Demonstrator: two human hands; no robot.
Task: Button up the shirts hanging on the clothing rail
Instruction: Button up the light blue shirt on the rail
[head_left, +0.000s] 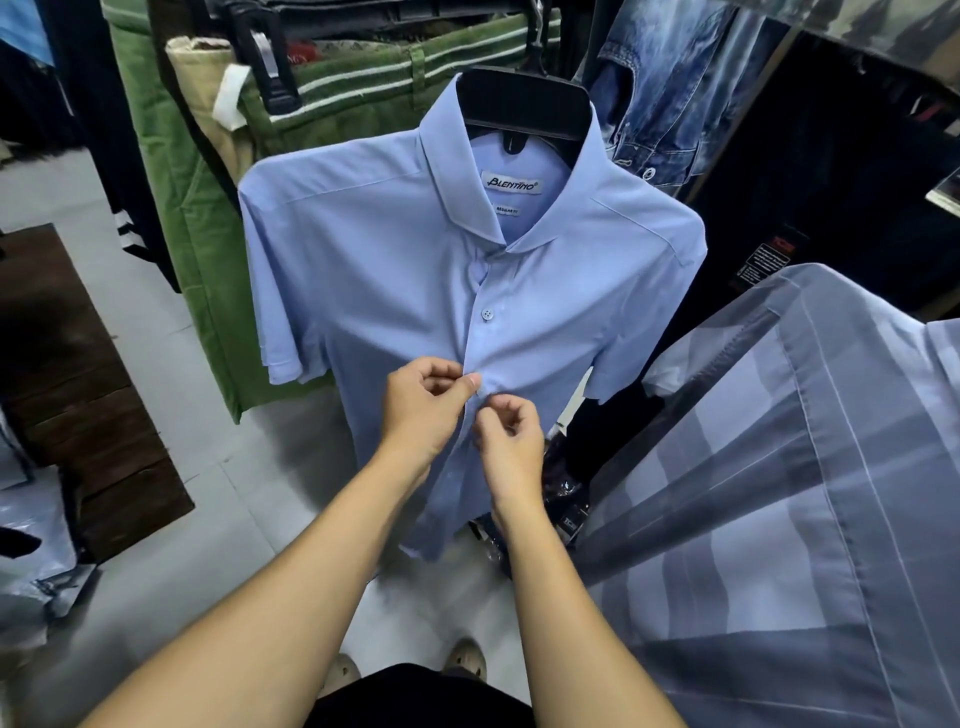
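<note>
Hands meet at the front of a light blue shirt (395, 270) hanging on a black hanger (524, 104). The left hand (423, 402) pinches the fabric edge; the right hand (511, 431) pinches the opposite edge just beside it. One button (487, 313) above looks fastened. The next button down seems in hand; pushing it through its hole comes next.
</note>
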